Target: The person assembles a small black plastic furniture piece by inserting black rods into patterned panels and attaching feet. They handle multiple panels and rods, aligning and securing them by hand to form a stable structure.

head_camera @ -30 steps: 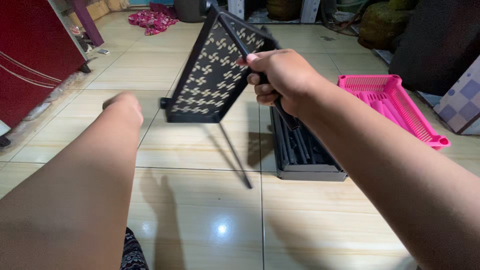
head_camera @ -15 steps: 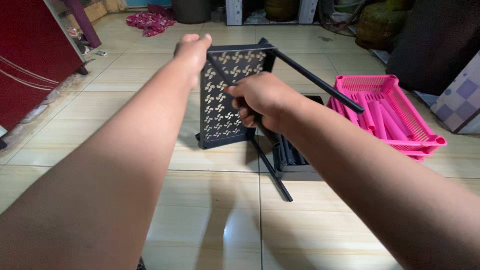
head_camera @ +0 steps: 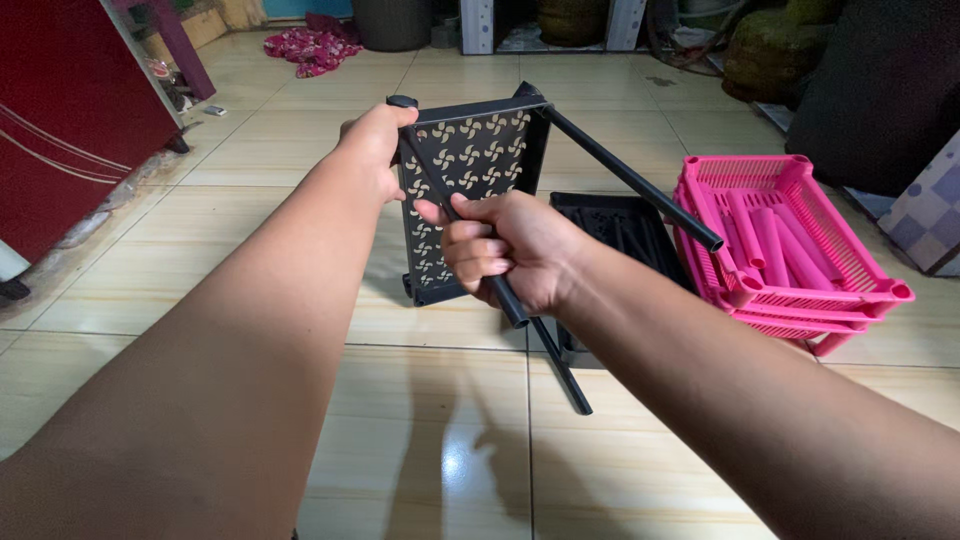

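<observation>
- The left hand point(head_camera: 375, 140) gripped the upper left corner of a black perforated shelf tray point(head_camera: 475, 190), fingers wrapped over its edge; the tray was held tilted on its side above the tiled floor point(head_camera: 300, 130), its pinwheel-patterned base facing the camera
- The right hand point(head_camera: 505, 250) was clenched around a black tube point(head_camera: 465, 245) that ran slantwise across the tray's face from the upper left corner socket down past the fist
- A second black tube point(head_camera: 630, 180) stuck out from the tray's upper right corner, slanting down to the right and ending in front of the pink baskets
- A third black tube point(head_camera: 560, 370) showed below the right fist, slanting down toward the floor
- A second black tray point(head_camera: 625, 225) lay flat on the floor behind the right hand, largely hidden; its contents could not be made out
- Stacked pink baskets point(head_camera: 850, 290) stood on the floor to the right; the top one held several loose pink tubes point(head_camera: 765, 235) lying side by side
- A dark red cabinet point(head_camera: 70, 110) stood at the left edge, and a pink patterned cloth point(head_camera: 315, 45) lay on the floor in the far background
</observation>
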